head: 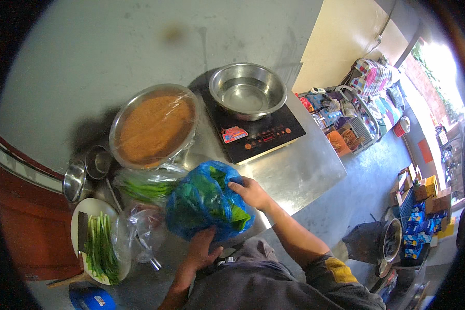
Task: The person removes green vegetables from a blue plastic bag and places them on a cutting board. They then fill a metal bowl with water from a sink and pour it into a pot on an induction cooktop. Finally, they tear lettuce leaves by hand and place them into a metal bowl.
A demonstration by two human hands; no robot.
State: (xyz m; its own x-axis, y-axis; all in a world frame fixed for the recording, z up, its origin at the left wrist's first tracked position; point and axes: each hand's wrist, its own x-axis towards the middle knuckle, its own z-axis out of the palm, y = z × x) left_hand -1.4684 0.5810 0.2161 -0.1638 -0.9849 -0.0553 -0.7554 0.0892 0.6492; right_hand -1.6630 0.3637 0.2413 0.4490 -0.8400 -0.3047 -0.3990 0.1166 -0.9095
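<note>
A blue translucent plastic bag point(201, 197) bulges with green leafy vegetables point(238, 219) over the front of the stainless steel table. My right hand point(252, 192) grips the bag's upper right edge, with the thumb on top. Against the near side of the bag rests my left hand point(201, 248), thumb apart; whether its fingers grip the plastic cannot be told. To the left, green stalks in clear plastic point(151, 188) touch or nearly touch the bag. Behind stands a large metal basin point(116, 151) of orange-brown contents under clear film.
An induction cooker point(263, 143) carries a steel basin point(244, 99) with clear liquid. At left, a cutting board point(79, 211) bears green stalks point(102, 248) and a cleaver point(83, 232). Steel bowls point(74, 181) stand by the wall. A dark bin point(366, 238) is on the floor at right.
</note>
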